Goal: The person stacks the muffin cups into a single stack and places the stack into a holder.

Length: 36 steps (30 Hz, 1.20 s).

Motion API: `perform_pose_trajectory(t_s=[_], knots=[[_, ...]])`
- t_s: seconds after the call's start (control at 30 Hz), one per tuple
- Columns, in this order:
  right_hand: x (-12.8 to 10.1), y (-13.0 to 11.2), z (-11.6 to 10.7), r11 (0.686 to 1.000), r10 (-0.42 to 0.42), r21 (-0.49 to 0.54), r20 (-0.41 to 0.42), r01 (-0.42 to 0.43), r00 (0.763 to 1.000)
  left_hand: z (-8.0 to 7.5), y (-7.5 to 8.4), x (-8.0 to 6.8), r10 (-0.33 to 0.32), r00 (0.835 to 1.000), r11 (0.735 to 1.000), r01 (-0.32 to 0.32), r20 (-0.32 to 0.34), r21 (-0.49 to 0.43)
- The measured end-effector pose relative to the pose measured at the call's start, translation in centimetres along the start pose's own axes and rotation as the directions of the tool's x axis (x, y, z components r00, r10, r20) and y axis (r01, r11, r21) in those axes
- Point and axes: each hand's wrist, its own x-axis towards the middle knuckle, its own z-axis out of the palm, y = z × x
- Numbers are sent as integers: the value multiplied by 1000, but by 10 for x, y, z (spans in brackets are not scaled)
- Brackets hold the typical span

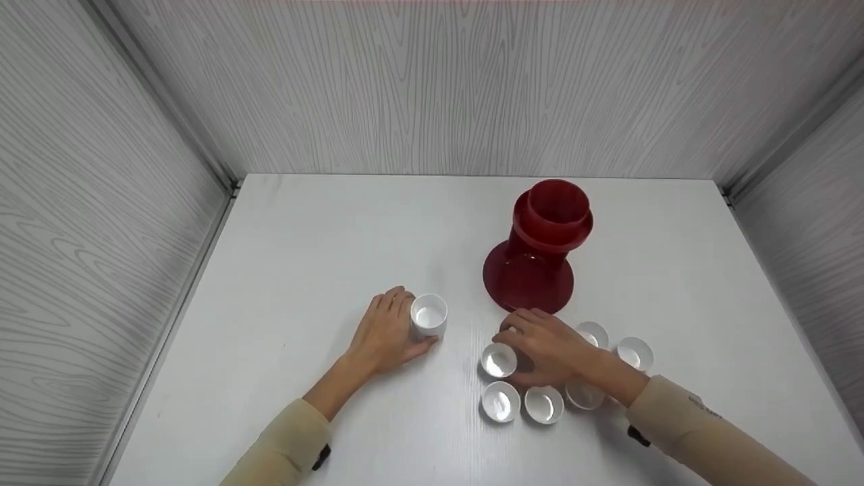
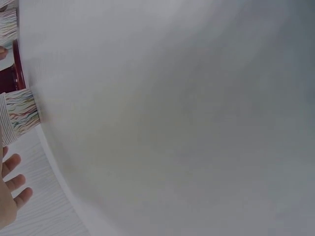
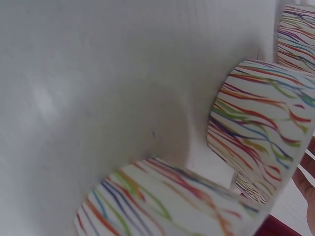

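My left hand [image 1: 410, 322] rests on the white table [image 1: 304, 243] left of centre, its fingers and thumb curled round a small white cup [image 1: 429, 314] that stands upright. In the left wrist view that cup [image 2: 19, 112] shows coloured stripes on its side, with my fingertips [image 2: 14, 183] below it. My right hand [image 1: 516, 345] lies over a cluster of several more white cups and grips the leftmost one [image 1: 498, 362]. Up close, the right wrist view shows striped cup walls [image 3: 256, 142]. A dark red stand [image 1: 540, 250] with a wide round base rises just behind the cluster.
Other cups sit in front of my right hand [image 1: 501, 402], [image 1: 544, 405] and behind it [image 1: 634, 352]. Grey wood-grain walls [image 1: 101, 223] close in the table on the left, back and right. Bare tabletop spreads across the left and far side.
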Motion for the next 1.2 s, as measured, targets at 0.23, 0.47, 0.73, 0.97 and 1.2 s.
perform_pose_trajectory(t_s=[0.23, 0.47, 0.73, 0.97, 1.2], knots=[[4, 3, -9, 1000, 17, -4, -13, -17, 1000, 1, 1, 0, -12, 1000, 1000, 12, -2, -6], [8, 7, -18, 998, 55, 7, -55, -55, 997, 0, 2, 1, -21, 1000, 1000, 21, 8, -10], [15, 8, -28, 998, 53, -22, -119, -56, 992, -2, 2, 0, -7, 1000, 1000, 7, -6, 1], [23, 9, -33, 998, 36, -40, -164, -43, 986, 0, 1, 0, 7, 1000, 1000, -6, -30, 23], [31, 7, -34, 999, 22, -33, -198, -29, 980, 1, 2, 0, 13, 999, 1000, -11, -45, 25]])
